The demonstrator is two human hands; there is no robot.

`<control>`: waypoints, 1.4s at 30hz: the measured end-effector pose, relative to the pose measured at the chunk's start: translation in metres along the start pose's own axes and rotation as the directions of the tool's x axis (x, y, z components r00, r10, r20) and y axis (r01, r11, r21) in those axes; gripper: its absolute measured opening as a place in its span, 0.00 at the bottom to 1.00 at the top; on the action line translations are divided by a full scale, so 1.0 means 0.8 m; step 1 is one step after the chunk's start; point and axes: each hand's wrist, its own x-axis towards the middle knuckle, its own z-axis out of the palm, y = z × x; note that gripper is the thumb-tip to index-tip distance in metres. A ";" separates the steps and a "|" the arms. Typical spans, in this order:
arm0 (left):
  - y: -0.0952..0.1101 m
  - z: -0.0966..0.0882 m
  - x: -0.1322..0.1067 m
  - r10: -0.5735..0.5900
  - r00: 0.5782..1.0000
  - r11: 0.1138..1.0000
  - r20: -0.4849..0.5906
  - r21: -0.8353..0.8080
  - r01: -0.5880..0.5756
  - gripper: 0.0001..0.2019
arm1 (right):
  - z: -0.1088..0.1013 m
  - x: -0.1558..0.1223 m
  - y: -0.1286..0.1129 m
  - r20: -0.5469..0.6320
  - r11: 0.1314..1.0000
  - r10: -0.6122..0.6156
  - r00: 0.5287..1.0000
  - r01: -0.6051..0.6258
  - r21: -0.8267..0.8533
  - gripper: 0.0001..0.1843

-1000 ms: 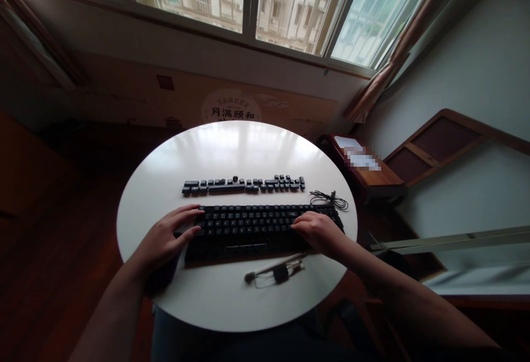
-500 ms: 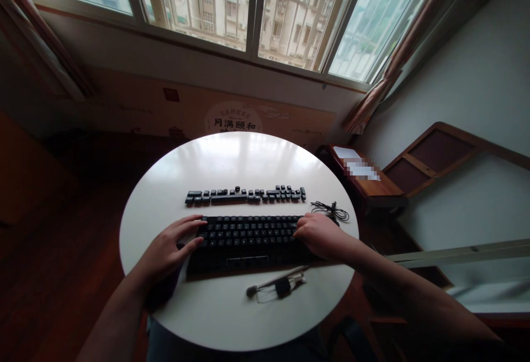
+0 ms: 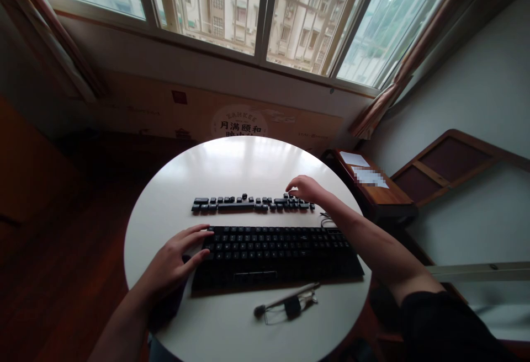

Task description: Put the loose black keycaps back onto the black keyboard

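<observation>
- Bare left hand: open, fingers spread rightward, touching the left end of the long black plastic keyboard.
- Bare right hand: arm stretched across the keyboard's right end, fingers curled down at the loose black plastic keycaps; cannot tell whether gripping one.
- Keyboard: on the round white table, nearer than the keycaps.
</observation>
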 end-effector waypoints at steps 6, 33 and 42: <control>-0.002 0.001 -0.001 -0.033 0.999 0.999 0.024 -0.001 0.033 0.29 | 0.006 0.011 -0.001 0.081 0.999 -0.011 0.997 0.013 -0.034 0.08; -0.019 0.003 0.007 -0.070 0.997 0.997 0.035 0.020 0.069 0.35 | 0.003 -0.281 0.032 -0.066 0.953 0.071 0.995 -0.048 0.300 0.03; -0.011 0.003 0.011 -0.072 0.997 0.997 0.029 0.033 0.071 0.35 | 0.020 -0.278 0.018 -0.038 0.996 0.033 0.999 -0.030 0.088 0.04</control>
